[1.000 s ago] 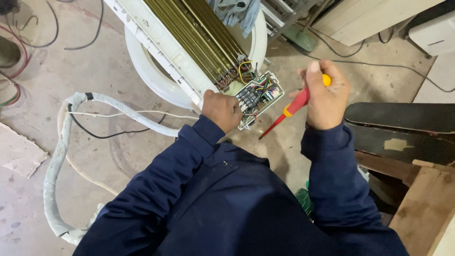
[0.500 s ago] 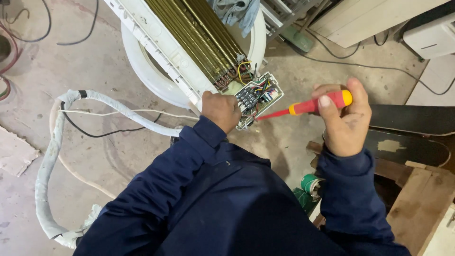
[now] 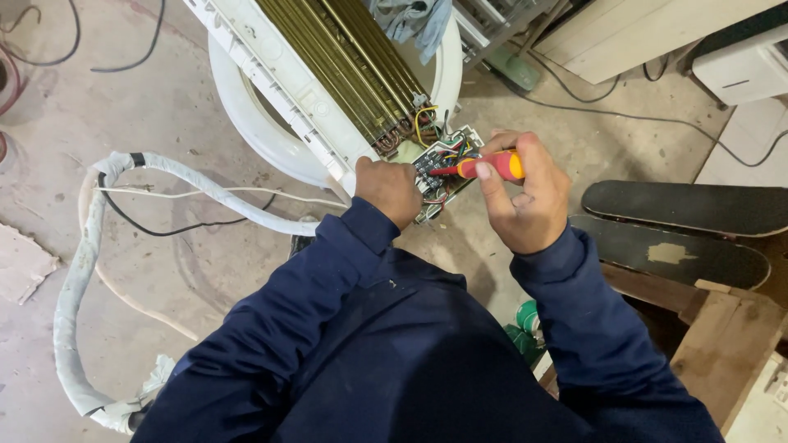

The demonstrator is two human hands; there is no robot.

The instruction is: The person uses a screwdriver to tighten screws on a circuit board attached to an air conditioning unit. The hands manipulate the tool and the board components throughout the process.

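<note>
The small control board [image 3: 443,168] sits at the near end of a white air-conditioner indoor unit [image 3: 328,82], beside its brass-coloured coil. The left hand [image 3: 387,190] is clenched on the board's edge, seemingly to steady it; the right hand [image 3: 525,197] pinches a red-and-yellow screwdriver [image 3: 484,167], tip among the wires. Bare concrete floor [image 3: 164,107] lies open leftward; two dark skateboards [image 3: 681,226] crowd the right.

screwdriver [image 3: 484,167] on circuit board [image 3: 443,168]
</note>
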